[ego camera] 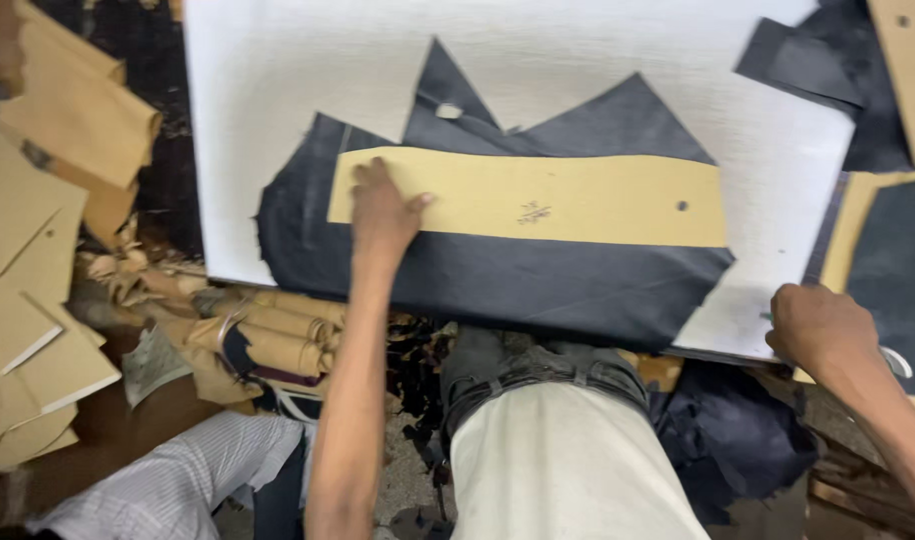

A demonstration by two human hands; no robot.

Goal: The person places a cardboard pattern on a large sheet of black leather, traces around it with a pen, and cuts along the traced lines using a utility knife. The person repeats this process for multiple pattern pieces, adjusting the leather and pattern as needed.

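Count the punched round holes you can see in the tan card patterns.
2: one near the right end of the long pattern under the left hand, one in the strip at top right. Stacked patterns at left may hide more.

Cardboard pattern (pixel 913 70) cut off (top edge)

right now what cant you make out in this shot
- Head view: the right hand is curled at the edge of the white board; whatever is under its fingers is hidden by the hand itself.
- The small mark on the tan pattern strip under the left hand is too small to make out.
- The dark fabric beneath the strip: its middle is covered.
- The tan pieces at left are cut off by the frame.
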